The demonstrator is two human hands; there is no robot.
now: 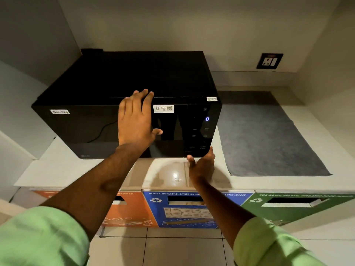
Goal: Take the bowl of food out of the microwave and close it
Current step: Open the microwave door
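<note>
A black microwave [92, 89] stands on the pale counter [169, 173] with its glass door shut; a "Non-Veg" label sits at its upper left. Its display [207, 119] shows a blue 0. My left hand [135, 120] lies flat against the door's top edge, fingers spread and reaching over onto the top panel. My right hand [201, 163] is palm up under the lower right corner, below the control panel, with fingertips touching the bottom edge. The dark door hides the inside, so no bowl is visible.
A grey mat [265, 139] covers the counter to the right of the microwave. A wall socket [269, 61] sits behind it. Below the counter edge are orange [130, 210], blue [184, 210] and green [295, 206] waste bins with slots. Walls close in left and right.
</note>
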